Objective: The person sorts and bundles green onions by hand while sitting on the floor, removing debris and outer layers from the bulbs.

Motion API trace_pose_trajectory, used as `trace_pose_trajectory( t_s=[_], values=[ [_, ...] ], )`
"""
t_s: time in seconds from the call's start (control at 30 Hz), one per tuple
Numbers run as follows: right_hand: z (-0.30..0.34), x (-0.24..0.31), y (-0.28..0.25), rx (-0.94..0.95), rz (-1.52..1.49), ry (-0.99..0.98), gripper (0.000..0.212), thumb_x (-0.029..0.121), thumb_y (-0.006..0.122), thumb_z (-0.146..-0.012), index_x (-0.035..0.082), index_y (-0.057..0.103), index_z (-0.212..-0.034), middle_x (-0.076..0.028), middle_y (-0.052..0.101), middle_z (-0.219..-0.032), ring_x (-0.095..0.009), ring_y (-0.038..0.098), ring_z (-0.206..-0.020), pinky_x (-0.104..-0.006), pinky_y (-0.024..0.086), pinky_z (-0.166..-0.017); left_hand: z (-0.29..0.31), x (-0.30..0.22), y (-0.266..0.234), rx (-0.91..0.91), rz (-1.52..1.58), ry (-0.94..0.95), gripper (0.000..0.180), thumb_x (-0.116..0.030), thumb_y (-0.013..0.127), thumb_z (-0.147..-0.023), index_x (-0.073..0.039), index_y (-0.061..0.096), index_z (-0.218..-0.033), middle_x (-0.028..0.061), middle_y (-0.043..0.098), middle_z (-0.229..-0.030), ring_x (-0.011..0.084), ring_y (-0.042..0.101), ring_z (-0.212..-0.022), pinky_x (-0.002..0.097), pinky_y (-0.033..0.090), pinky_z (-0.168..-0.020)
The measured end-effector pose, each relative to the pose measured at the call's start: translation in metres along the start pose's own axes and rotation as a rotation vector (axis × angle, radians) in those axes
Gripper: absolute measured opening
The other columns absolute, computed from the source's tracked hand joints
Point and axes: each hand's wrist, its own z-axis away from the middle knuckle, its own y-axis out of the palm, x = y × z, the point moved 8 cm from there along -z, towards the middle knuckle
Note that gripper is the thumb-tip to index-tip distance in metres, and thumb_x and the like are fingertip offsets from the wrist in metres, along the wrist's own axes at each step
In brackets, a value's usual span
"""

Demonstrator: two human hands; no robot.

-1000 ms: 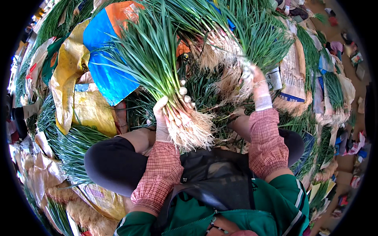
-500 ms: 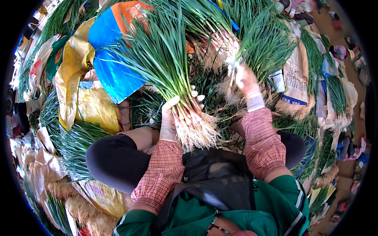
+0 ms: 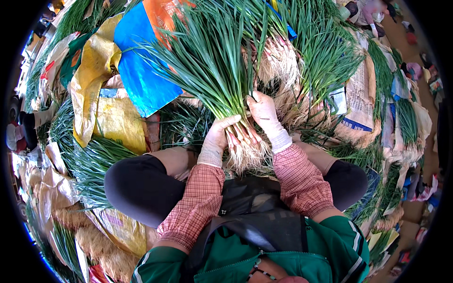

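A thick bunch of spring onions (image 3: 222, 80) fans up and away from my lap, its dark green leaves long, its stems pale and reddish, its stringy white roots (image 3: 247, 158) toward me. Round the stems just above the roots, my white-gloved left hand (image 3: 218, 137) is closed. My right hand (image 3: 264, 113), gloved too, is pressed up against the bunch's right side. Its thumb and fingers pinch together at a thin stalk standing along the bunch; the lower part of that stalk is hidden by the hand.
More spring onions (image 3: 325, 61) lie in piles ahead and right, with a rooty heap (image 3: 278, 61) beyond my right hand. Blue-and-orange sheeting (image 3: 141, 70) and a yellow sack (image 3: 118, 122) lie to the left. My bent knees (image 3: 141, 184) flank the bunch. Another person (image 3: 370, 12) is at the far right.
My right hand has come in from the far right, where it held pale-rooted stalks, to the side of the bunch. The left hand and bunch have shifted slightly right.
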Motion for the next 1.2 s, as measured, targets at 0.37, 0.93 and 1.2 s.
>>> trace_pose_trajectory(
  t_s=[0.37, 0.93, 1.2],
  values=[
    [0.009, -0.046, 0.002, -0.144, -1.263, 0.679, 0.019, 0.007, 0.037, -0.096, -0.001, 0.054, -0.099, -0.003, 0.053, -0.074, -0.012, 0.042, -0.052, -0.0256, 0.049, -0.063, 0.013, -0.023, 0.044, 0.215, 0.425, 0.134, 0.055, -0.026, 0.064, -0.074, 0.004, 0.045, -0.116, 0.0143, 0.056, -0.100, 0.0315, 0.056, -0.102, 0.0430, 0.049, -0.089],
    [-0.103, -0.049, -0.026, -0.004, 0.069, 0.168, 0.016, 0.017, 0.060, -0.087, 0.006, 0.070, -0.093, -0.004, 0.068, -0.079, -0.012, 0.059, -0.066, -0.0257, 0.048, -0.064, 0.013, -0.049, 0.026, 0.281, 0.609, 0.261, 0.074, -0.030, 0.058, -0.075, 0.007, 0.034, -0.134, 0.0252, 0.049, -0.127, 0.0313, 0.059, -0.100, 0.0427, 0.051, -0.086],
    [-0.009, 0.004, 0.030, 0.331, -0.746, 0.494, 0.016, 0.014, 0.058, -0.091, -0.001, 0.063, -0.090, -0.007, 0.063, -0.078, -0.012, 0.057, -0.068, -0.0241, 0.051, -0.063, 0.011, -0.037, -0.001, 0.047, 0.187, 0.100, 0.060, -0.019, 0.068, -0.073, 0.008, 0.047, -0.123, 0.0222, 0.059, -0.114, 0.0356, 0.060, -0.102, 0.0454, 0.052, -0.086]
  ],
)
